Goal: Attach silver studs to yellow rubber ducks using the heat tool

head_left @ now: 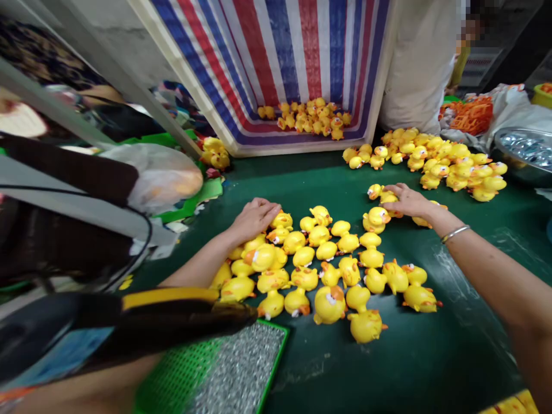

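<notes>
Many yellow toy ducks [319, 236] with orange beaks lie in a loose cluster on the green table. At the cluster's upper left, my left hand [254, 219] rests with its fingers stretched along the nearest ducks. My right hand [406, 201] is at the upper right, its thumb and fingers round a toy duck [389, 198] that they partly cover. Another duck [376, 219] sits just below those fingers. A bracelet circles my right wrist. Across my left forearm, close to the camera, passes a blurred black and yellow tool [172, 305]; no hand shows on it.
A striped-lined box [302, 140] with ducks inside stands behind the table. More ducks [448, 155] are piled at back right, near a metal bowl [526, 152] of clear pieces. A green tray [276, 333] holding small metal parts lies at the front. A plastic bag [159, 172] is at left.
</notes>
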